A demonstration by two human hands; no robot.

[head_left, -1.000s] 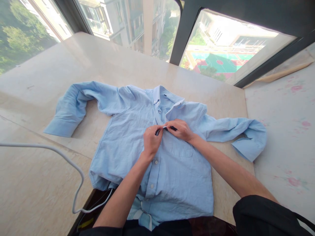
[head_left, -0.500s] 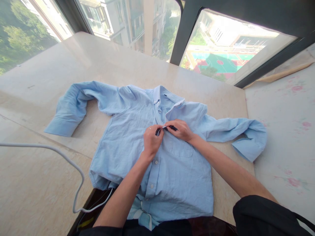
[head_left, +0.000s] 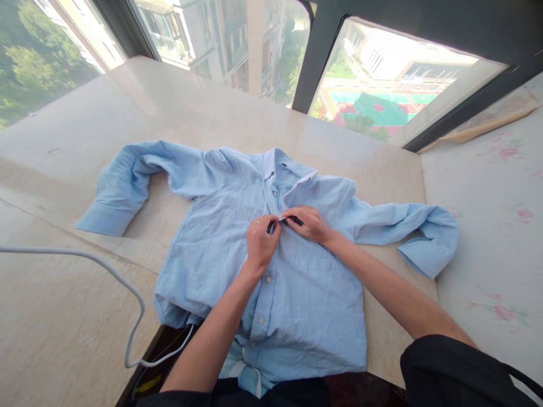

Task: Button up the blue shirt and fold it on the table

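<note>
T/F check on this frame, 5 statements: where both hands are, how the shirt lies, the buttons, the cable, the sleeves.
1. Both hands meet at the front placket of the shirt, below the collar. True: the left hand and right hand pinch the fabric there.
2. The shirt lies face down. False: the chest pocket and front buttons face up.
3. The lower buttons are fastened. True, as far as the view shows.
4. A white cable runs across the shirt. False: it lies on the stone counter to the left, clear of the shirt.
5. Both sleeves are folded across the chest. False: they spread out to either side.
</note>
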